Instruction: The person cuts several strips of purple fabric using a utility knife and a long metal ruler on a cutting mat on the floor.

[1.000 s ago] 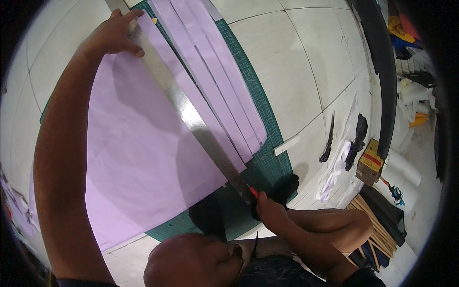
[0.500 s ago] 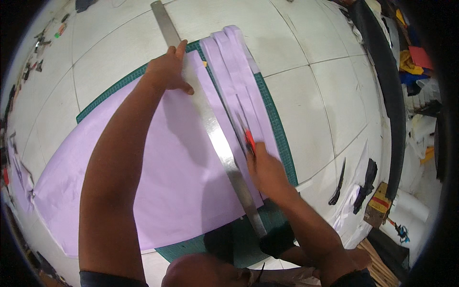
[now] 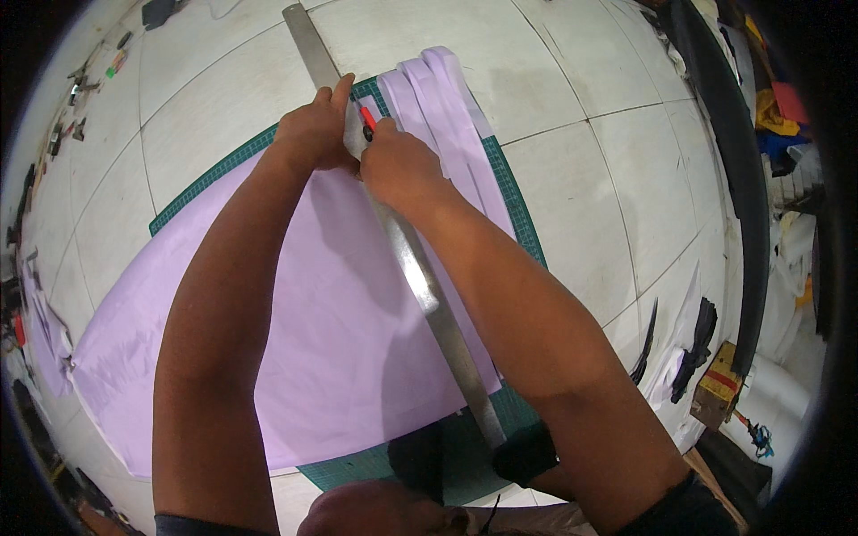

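A long steel ruler [image 3: 413, 259] lies slantwise across a large sheet of lilac fabric [image 3: 331, 295], which rests on a green cutting mat [image 3: 214, 174]. My left hand [image 3: 313, 129] presses on the ruler's upper part, its fingers spread over the metal. Close beside it, my right hand [image 3: 400, 165] grips a red utility knife [image 3: 368, 118] at the ruler's right edge, near the far edge of the fabric. The knife's blade tip is too small to make out. Several cut lilac strips [image 3: 438, 98] lie together just right of the ruler, partly covered by my right forearm.
White floor tiles [image 3: 554, 179] surround the mat. To the right are black-handled scissors [image 3: 645, 344], a long black roll [image 3: 728, 179] and a yellow-brown box [image 3: 717, 384]. Small tools lie along the far left, and my knee [image 3: 375, 509] is at the near edge.
My right hand has moved up and left with the knife, from over the cut strips to the ruler's far part beside my left hand. My left hand has stayed on the ruler.
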`<state>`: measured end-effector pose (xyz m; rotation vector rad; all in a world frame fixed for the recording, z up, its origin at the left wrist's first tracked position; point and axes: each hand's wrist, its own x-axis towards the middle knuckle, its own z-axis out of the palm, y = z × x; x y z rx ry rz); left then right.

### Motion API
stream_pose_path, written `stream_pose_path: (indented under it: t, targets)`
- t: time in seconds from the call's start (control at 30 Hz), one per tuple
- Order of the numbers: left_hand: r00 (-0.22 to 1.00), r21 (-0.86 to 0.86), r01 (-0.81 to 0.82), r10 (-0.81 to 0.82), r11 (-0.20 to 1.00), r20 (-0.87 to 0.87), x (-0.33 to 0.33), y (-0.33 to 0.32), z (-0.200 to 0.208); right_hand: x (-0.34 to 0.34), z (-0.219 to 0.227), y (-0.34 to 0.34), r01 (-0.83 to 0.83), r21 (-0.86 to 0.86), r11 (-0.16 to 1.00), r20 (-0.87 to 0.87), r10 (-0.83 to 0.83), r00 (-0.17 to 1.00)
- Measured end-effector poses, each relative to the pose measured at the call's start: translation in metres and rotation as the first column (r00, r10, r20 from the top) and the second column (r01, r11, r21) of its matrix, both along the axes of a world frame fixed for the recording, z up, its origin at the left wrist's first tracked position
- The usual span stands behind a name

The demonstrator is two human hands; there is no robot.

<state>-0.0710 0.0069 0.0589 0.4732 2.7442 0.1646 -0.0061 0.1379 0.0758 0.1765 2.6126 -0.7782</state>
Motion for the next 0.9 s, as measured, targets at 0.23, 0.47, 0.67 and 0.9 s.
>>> stream_pose_path:
  t: [0.23, 0.47, 0.67, 0.9]
  targets:
    - [1.0, -0.007, 0.025, -0.025, 1.0, 0.014, -0.004, 0.001, 0.001, -0.003, 0.001, -0.002, -0.03, 0.018, 0.999, -0.03, 0.031, 0.999]
    - [0.996, -0.124, 0.073, -0.067, 0.99, 0.053, -0.005, 0.012, 0.007, -0.002, 0.01, 0.009, -0.076, 0.011, 0.997, 0.1, 0.075, 0.992]
    - [0.996, -0.115, 0.052, -0.043, 0.992, 0.074, 0.002, 0.01, 0.012, 0.092, 0.015, 0.036, -0.019, -0.028, 0.999, 0.276, 0.026, 0.961]
    - [0.997, -0.149, 0.075, -0.073, 0.986, 0.021, -0.004, 0.004, -0.007, 0.237, 0.031, 0.077, 0.0, 0.054, 0.999, 0.52, -0.028, 0.853]
